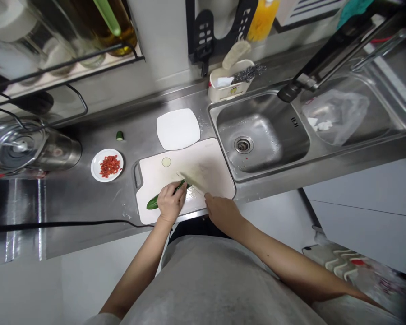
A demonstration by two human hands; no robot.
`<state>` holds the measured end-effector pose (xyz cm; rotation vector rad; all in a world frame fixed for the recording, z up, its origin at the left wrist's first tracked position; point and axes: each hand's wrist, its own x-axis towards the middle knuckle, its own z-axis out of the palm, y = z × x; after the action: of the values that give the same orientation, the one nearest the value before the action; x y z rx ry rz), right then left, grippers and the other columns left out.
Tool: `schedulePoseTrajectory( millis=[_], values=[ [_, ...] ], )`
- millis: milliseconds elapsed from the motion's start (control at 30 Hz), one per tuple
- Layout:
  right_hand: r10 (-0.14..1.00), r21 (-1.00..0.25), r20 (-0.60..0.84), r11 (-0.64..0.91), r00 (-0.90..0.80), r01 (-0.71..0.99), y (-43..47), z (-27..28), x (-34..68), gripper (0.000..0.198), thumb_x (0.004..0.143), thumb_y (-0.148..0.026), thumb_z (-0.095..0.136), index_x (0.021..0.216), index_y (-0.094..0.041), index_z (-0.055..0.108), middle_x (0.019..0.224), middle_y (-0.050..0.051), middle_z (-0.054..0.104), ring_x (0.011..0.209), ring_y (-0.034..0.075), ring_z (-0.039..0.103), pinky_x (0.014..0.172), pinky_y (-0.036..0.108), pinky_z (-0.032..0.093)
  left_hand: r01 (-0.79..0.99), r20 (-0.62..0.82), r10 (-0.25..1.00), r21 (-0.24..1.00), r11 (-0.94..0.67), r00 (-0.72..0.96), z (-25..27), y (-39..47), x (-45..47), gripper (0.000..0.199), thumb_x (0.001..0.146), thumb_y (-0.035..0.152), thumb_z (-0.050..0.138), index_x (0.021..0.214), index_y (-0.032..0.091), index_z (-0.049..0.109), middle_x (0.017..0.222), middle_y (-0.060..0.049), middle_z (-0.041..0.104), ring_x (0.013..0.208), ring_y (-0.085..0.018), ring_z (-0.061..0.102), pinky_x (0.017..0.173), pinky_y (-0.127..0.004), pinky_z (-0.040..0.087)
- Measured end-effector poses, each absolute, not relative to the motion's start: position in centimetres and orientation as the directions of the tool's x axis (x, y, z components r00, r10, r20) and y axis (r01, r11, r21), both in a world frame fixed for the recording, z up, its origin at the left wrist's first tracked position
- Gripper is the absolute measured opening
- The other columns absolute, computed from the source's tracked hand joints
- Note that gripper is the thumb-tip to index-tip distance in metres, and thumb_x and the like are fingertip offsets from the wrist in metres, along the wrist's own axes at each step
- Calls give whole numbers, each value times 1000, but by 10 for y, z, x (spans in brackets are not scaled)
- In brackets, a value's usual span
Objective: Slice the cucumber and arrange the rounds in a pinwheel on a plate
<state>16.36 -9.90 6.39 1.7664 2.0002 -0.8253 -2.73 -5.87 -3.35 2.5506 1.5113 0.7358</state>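
A green cucumber lies across a white cutting board. My left hand is closed over it, fingers wrapped around its right part. My right hand grips a kitchen knife by the handle, which is mostly hidden in the fist. The blade points up and left, close by the cucumber's cut end and my left fingertips. Whether it touches the cucumber I cannot tell. One pale round cucumber slice rests flat near the board's upper edge.
Behind the board is a white square plate. To the left stand a small dish of chopped red bits and a cucumber end. A sink borders the board on the right. A black cable runs along the counter's front.
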Motion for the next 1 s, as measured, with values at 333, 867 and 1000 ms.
schedulePoseTrajectory(
  millis=[333, 867, 1000],
  values=[
    [772, -164, -616, 69, -157, 984, -101, 62, 156, 18, 91, -10, 41, 105, -13, 52, 84, 12, 70, 83, 24, 71, 65, 27, 50, 808, 364, 840, 289, -513, 402, -30, -59, -25, 15, 87, 25, 59, 95, 24, 72, 100, -6, 70, 90, -19, 61, 79, -32, 45],
    [780, -177, -602, 80, -172, 981, -98, 56, 154, 16, 92, -10, 40, 101, -13, 53, 84, 13, 70, 85, 24, 71, 67, 28, 52, 804, 352, 835, 279, -525, 424, -32, -59, -26, 16, 88, 27, 57, 94, 25, 72, 100, -7, 70, 91, -19, 61, 80, -33, 45],
    [775, -186, -600, 108, -200, 977, -96, 57, 155, 18, 92, -9, 38, 100, -13, 53, 82, 13, 70, 83, 23, 71, 66, 27, 51, 798, 327, 848, 315, -515, 418, -33, -60, -27, 18, 89, 28, 56, 97, 25, 72, 101, -7, 70, 95, -20, 61, 82, -34, 45]
  ],
)
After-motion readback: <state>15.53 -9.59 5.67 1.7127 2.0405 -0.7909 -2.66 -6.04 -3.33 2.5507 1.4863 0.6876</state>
